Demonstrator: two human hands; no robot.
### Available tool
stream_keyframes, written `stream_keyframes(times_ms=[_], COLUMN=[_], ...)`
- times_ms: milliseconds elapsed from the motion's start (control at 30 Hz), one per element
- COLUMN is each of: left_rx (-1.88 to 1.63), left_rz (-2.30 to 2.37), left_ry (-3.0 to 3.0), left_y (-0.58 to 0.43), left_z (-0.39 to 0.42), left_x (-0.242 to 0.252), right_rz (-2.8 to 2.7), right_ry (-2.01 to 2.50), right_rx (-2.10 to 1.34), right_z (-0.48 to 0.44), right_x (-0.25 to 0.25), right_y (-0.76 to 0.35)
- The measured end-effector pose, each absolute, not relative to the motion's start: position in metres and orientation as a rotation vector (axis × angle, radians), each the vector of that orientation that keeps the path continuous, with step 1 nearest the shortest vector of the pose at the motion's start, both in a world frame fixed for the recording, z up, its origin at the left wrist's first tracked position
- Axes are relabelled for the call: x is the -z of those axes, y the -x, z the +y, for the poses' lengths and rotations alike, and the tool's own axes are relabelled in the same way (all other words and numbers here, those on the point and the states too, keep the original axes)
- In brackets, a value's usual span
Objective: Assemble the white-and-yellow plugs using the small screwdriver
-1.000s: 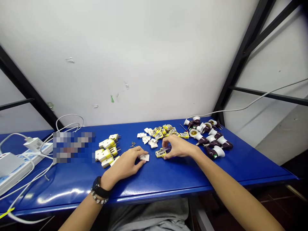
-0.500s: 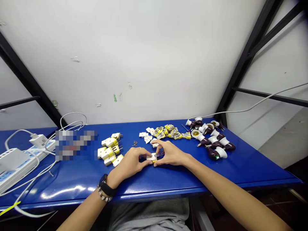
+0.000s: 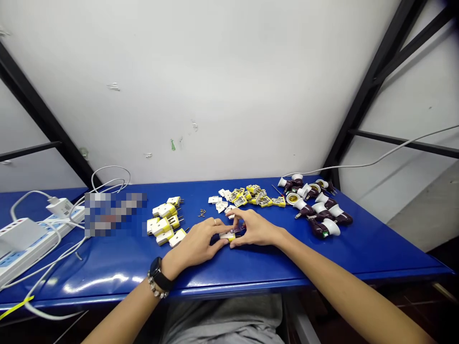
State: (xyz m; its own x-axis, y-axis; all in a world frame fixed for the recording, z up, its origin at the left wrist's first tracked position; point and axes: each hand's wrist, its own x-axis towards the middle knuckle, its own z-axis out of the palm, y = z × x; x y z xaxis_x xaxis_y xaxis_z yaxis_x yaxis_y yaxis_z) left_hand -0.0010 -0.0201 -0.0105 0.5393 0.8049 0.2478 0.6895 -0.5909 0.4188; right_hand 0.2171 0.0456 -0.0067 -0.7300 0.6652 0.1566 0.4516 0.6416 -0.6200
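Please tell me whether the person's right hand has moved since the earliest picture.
Yes: the right hand has moved left, away from the maroon-and-white lamp holders, and now holds a yellow-and-white plug together with the left hand.

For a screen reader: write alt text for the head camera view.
The left hand and right hand hold a yellow-and-white plug at a blue table. Around them lie plugs, white covers, yellow bases and dark lamp holders. A power strip and white cables lie at left.
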Motion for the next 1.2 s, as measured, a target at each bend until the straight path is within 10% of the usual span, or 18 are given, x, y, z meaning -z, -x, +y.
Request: stream_keyframes(times_ms=[1200], left_rx=[-0.695], left_rz=[1.608], left_ry=[-2.606], left_y=[0.02], left_z=[-0.01], left_x=[0.002], right_rz=[-2.367], right_ry=[0.841], right_rx=[-0.856], right_z=[0.051], right_x=[0.001], right_y=[-0.224])
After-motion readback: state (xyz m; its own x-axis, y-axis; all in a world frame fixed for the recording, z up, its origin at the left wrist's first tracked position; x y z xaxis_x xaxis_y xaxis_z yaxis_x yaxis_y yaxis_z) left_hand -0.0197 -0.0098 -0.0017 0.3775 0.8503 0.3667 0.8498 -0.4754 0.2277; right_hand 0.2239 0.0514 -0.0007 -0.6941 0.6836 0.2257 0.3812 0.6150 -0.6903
